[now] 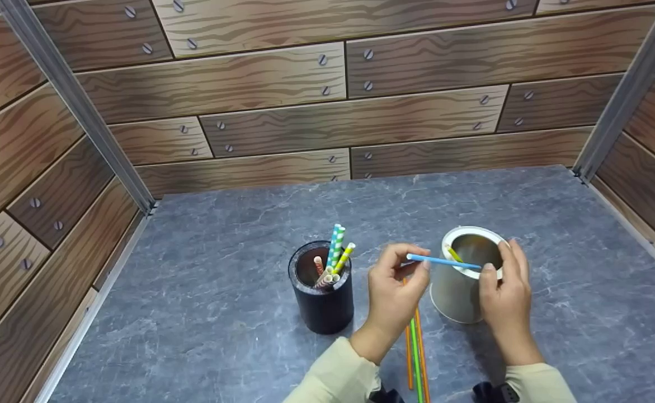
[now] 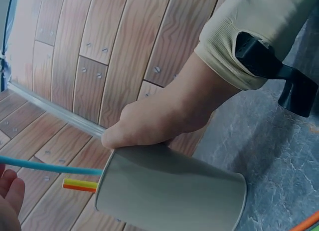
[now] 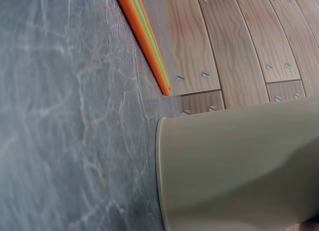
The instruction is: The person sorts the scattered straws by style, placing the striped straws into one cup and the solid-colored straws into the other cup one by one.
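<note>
The head view looks down from above, while both tilted wrist views face the can (image 1: 455, 296) close up.

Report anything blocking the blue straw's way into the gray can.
Nothing visible closes off the mouth of the gray can; a yellow straw pokes out at its left, and the right hand holds the rim's right side.

The grey marbled tabletop (image 1: 204, 291) carries a black cup (image 1: 327, 311) and, to its right, a pale can (image 1: 455, 296), both upright. Between them, nearer the front, two orange straws (image 1: 409, 358) and a green straw (image 1: 416, 364) lie side by side.
</note>
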A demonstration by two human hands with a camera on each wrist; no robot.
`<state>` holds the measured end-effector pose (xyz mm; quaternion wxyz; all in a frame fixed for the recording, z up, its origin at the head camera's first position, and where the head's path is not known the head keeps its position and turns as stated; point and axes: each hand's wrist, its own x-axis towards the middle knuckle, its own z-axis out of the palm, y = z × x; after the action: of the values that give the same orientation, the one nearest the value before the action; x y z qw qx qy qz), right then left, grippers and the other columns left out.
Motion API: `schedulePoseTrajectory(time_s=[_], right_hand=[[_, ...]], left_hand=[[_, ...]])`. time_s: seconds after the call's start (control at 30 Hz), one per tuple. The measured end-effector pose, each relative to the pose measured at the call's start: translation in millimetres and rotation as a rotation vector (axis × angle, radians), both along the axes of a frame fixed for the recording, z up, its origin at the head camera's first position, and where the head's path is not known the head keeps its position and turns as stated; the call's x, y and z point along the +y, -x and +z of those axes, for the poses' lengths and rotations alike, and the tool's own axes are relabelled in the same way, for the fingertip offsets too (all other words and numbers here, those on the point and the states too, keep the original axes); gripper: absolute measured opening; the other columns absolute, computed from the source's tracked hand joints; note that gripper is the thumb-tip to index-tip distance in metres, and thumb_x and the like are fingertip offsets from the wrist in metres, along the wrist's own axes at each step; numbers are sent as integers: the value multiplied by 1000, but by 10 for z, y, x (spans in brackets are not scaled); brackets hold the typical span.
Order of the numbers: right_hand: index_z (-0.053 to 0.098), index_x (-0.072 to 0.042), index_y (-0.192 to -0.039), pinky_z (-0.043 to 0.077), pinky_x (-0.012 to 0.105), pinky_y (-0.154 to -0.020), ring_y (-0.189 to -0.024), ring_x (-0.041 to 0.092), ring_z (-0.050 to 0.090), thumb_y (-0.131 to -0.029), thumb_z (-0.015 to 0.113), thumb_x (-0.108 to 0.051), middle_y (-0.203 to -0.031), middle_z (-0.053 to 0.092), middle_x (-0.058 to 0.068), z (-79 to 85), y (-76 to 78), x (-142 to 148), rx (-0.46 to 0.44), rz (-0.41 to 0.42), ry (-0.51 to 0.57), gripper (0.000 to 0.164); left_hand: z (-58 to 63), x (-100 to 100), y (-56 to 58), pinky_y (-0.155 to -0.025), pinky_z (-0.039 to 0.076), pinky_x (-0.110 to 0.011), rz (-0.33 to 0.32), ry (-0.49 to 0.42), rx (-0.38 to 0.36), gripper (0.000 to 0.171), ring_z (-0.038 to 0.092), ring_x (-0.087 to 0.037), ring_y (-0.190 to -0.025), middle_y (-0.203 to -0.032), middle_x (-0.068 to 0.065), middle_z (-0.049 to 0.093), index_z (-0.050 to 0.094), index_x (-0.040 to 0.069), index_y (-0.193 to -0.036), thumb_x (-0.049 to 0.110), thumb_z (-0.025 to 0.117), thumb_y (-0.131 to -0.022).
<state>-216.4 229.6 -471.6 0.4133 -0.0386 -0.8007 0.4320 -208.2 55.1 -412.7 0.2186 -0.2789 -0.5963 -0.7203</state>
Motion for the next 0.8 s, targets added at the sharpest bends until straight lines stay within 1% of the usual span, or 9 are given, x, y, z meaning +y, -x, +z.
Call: schedulePoseTrajectory(time_s=[0.1, 0.27, 0.3, 0.37, 0.43, 0.5, 0.6, 0.67, 0.8], right_hand=[[49, 9, -126, 32, 61, -99, -126, 47, 35, -84, 47, -12, -138, 39, 28, 4, 1, 2, -2, 2, -1, 47], [49, 8, -127, 37, 63, -92, -126, 47, 36, -84, 48, -11, -138, 38, 27, 6, -3, 2, -10, 3, 1, 47], [49, 8, -127, 37, 63, -92, -126, 47, 36, -84, 48, -11, -138, 38, 27, 6, -3, 2, -8, 4, 1, 47], [49, 8, -126, 34, 63, -95, -126, 47, 35, -84, 48, -11, -138, 39, 28, 3, -1, 1, 0, 6, 0, 47], [49, 9, -126, 32, 62, -98, -126, 47, 35, -84, 48, -11, -137, 39, 29, 1, 4, 0, 12, 8, -2, 47], [49, 9, -125, 32, 62, -98, -125, 48, 36, -84, 48, -10, -136, 39, 29, 0, 4, -2, 20, 10, -4, 46], [49, 10, -125, 34, 64, -94, -123, 49, 37, -84, 48, -10, -136, 39, 30, 1, 4, -4, 25, 10, -9, 46], [49, 10, -125, 36, 65, -91, -122, 50, 38, -84, 48, -10, -136, 39, 30, 3, 3, -5, 25, 10, -13, 45], [49, 10, -125, 37, 63, -89, -123, 49, 37, -84, 48, -9, -136, 39, 30, 3, 0, -6, 20, 8, -18, 46]], left_hand=[[-4, 14, -4, -79, 55, -30, 1, 25, 0, 14, 63, -25, -89, -94, -18, 64, 59, -2, -95, -8, 58, -82], [-10, 55, 4, -79, 55, -29, 21, 62, 24, 14, 62, -20, -89, -92, -21, 64, 61, -4, -95, -7, 60, -82], [-10, 63, 9, -78, 55, -28, 34, 76, 33, 14, 62, -19, -89, -92, -21, 64, 62, -3, -94, -7, 60, -81], [-23, 76, 19, -78, 55, -27, 35, 78, 28, 14, 63, -19, -88, -90, -21, 64, 62, -4, -94, -7, 61, -80], [-33, 84, 25, -78, 55, -27, 29, 84, 23, 13, 63, -19, -87, -90, -20, 65, 62, -4, -93, -7, 61, -80], [-49, 87, 30, -77, 55, -26, 20, 92, 14, 13, 64, -18, -86, -89, -19, 65, 62, -3, -92, -7, 61, -80], [-74, 93, 39, -77, 55, -25, 6, 98, -2, 12, 64, -19, -84, -89, -16, 66, 63, -1, -91, -5, 62, -80], [-91, 99, 45, -76, 55, -25, 8, 106, -1, 11, 65, -19, -83, -88, -15, 66, 63, 0, -91, -4, 62, -80], [-116, 125, 58, -75, 55, -24, 12, 121, 4, 10, 65, -19, -83, -88, -15, 67, 63, -1, -89, -4, 63, -80]])
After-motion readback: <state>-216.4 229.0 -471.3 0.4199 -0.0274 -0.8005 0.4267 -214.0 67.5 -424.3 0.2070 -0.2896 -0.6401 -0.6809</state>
